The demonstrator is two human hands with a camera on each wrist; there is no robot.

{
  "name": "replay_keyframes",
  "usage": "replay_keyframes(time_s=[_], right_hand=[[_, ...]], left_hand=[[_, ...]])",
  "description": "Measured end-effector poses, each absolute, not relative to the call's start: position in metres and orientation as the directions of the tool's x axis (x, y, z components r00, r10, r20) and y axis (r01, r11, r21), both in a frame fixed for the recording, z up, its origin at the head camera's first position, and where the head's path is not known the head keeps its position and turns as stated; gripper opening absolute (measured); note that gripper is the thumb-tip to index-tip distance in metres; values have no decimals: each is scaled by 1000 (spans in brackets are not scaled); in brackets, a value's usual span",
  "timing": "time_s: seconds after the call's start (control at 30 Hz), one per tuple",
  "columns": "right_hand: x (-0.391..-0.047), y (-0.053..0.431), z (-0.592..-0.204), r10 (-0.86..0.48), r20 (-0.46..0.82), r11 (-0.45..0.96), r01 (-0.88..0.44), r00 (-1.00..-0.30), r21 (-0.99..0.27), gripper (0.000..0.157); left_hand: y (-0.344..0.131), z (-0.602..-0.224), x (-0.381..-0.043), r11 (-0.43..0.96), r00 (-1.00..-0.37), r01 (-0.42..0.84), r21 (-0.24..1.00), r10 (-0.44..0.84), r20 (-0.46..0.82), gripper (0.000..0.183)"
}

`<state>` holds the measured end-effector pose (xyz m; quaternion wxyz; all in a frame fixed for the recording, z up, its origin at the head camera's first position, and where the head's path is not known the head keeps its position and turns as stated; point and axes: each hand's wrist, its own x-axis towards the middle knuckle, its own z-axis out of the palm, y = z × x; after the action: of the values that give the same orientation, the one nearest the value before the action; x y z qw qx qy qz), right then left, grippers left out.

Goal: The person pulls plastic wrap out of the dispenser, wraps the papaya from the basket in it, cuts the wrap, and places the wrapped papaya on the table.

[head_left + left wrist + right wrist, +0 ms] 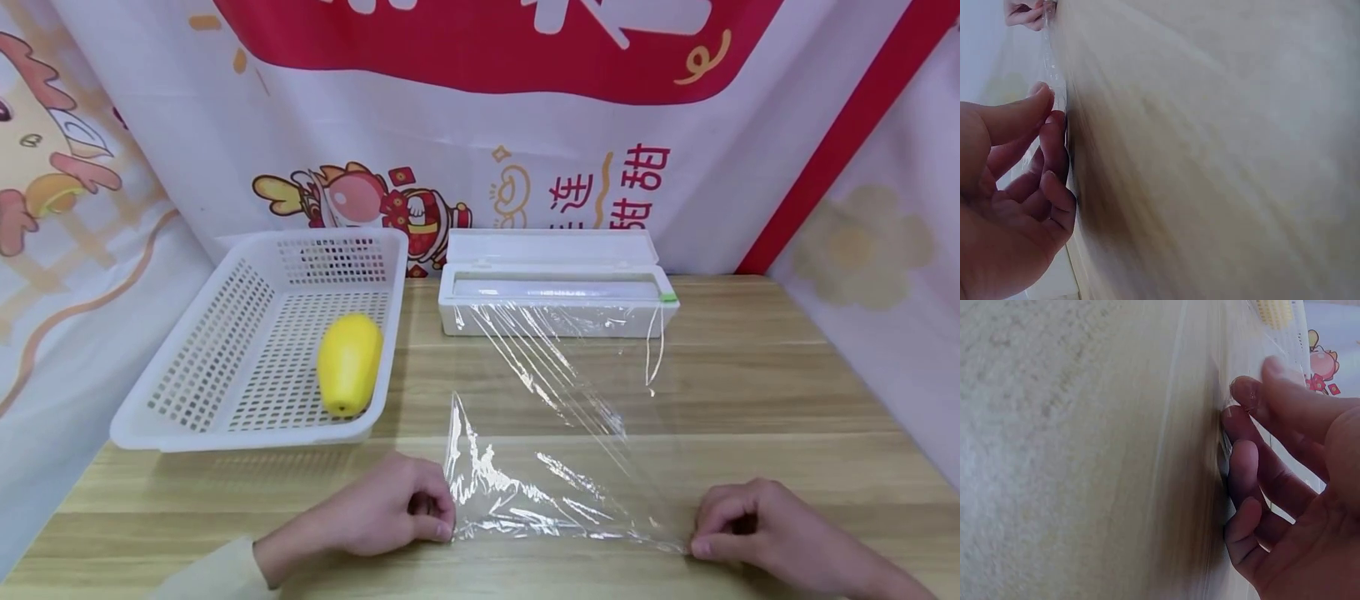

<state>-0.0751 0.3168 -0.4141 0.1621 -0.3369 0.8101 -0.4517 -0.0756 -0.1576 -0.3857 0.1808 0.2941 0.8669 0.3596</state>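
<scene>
A sheet of clear plastic wrap [540, 467] stretches from a white dispenser box [555, 321] toward the front of the table. Its near left corner is pinched by my left hand [393, 507], low over the wood. My right hand [772, 533] pinches the near right corner. Creases run slantwise across the film. In the left wrist view the left hand [1016, 175] has thumb and forefinger together at the film's edge. The right wrist view shows the right hand [1291, 462] likewise, its other fingers curled close to the tabletop.
At the left stands a white perforated basket [255, 442] with a yellow papaya-like fruit [349, 364] inside. The dispenser's lid [551, 246] is raised at the back, before a printed cloth [420, 125]. More cloth hangs at both sides of the wooden table [765, 375].
</scene>
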Motion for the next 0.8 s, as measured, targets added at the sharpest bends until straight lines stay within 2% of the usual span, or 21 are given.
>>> replay_keyframes(time_s=[0.27,0.5,0.7,0.8], right_hand=[[-72,314,-415,-668,41,399,-404,-743,-823,15],[-70,313,-415,-665,68,421,-449,-743,-788,16],[-70,311,-412,-625,-94,531,-333,-775,-779,9],[-70,311,-409,-595,-164,582,-280,-787,-763,10]], left_hand=[[-152,-386,-75,531,-771,325,783,628,-107,15],[-152,-391,-75,555,-763,398,730,642,-72,13],[-155,-391,-75,543,-719,479,690,693,-47,16],[-156,-388,-76,549,-702,505,666,710,-53,16]])
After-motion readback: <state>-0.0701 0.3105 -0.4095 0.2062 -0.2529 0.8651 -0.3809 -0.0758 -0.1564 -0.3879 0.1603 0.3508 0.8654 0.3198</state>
